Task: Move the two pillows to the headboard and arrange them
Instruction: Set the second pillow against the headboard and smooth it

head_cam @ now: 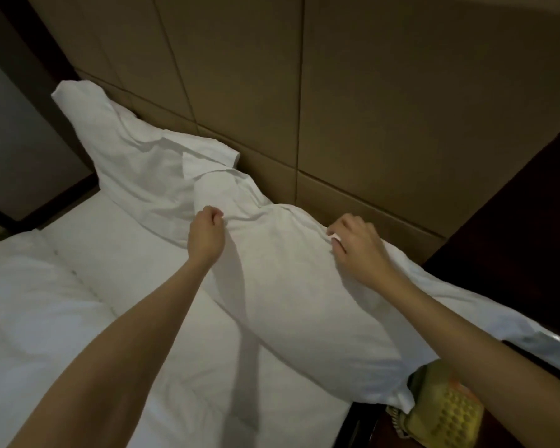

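Both pillows at the headboard, the arranging unfinished.

From the head view, the left hand [207,236] pinched a fold of the near pillow [304,302] and the right hand [356,250] gripped its cover against the headboard [369,124]; beyond the left grip the far pillow [136,156] lay rumpled, unsmoothed, on the bed [62,302].

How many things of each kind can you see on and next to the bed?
Soft white fabric pillows: 2, the near pillow and the far pillow
Bare hands: 2, left hand and right hand, both pinching the near pillow
Yellowish plastic push-button telephone: 1
Total: 5
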